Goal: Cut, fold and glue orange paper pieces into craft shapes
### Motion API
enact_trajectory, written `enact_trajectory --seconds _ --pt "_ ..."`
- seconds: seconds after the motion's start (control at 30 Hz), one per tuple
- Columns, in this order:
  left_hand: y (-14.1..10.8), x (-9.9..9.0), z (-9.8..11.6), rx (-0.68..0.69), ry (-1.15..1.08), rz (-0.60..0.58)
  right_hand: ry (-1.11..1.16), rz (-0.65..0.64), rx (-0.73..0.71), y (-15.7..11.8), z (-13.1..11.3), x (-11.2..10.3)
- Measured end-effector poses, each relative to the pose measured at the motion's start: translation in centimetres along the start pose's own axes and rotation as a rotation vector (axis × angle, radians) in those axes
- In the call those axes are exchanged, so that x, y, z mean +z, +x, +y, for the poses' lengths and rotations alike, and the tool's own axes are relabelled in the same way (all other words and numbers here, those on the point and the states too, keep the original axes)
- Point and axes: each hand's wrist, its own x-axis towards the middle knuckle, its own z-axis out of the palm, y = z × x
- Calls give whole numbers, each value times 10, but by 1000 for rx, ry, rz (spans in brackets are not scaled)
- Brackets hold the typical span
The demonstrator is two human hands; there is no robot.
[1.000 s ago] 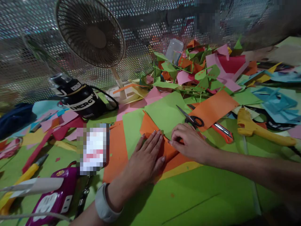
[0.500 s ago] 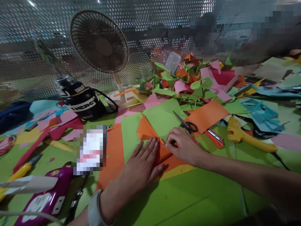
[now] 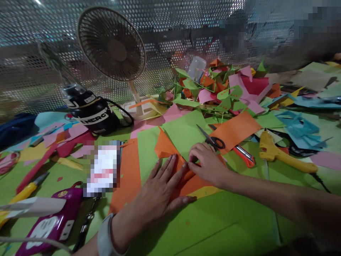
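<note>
A folded piece of orange paper (image 3: 166, 145) lies on sheets of green and orange paper in front of me. My left hand (image 3: 161, 186) rests flat on it, fingers spread and thumb stretched to the right over a yellow strip (image 3: 209, 192). At the paper's right side my right hand (image 3: 209, 163) is closed, thumb and forefinger pinching its edge. Just beyond the right hand lie black-handled scissors (image 3: 217, 142), partly on an orange sheet (image 3: 236, 131). A red utility knife (image 3: 243, 156) sits to their right.
A yellow glue gun (image 3: 287, 156) lies at the right. A fan (image 3: 114, 49), a black bottle (image 3: 93, 112) and a heap of cut paper (image 3: 221, 90) stand at the back. On the left are a phone (image 3: 102, 169), a purple device (image 3: 52, 220) and a yellow-handled cutter (image 3: 26, 188).
My left hand has spread its fingers wider, forefinger and thumb reaching further right. The right hand keeps its pinch in nearly the same place.
</note>
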Motion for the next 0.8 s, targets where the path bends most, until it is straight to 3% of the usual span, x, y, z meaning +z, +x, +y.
enact_trajectory --seconds 0.3,0.63,0.8 --pt "2 0 5 13 54 36 -32 10 -36 1 3 1" --pt "1 -5 14 23 71 -49 -31 30 -48 2 5 2" --pt "-3 -5 21 -42 130 16 -34 33 -50 3 5 2"
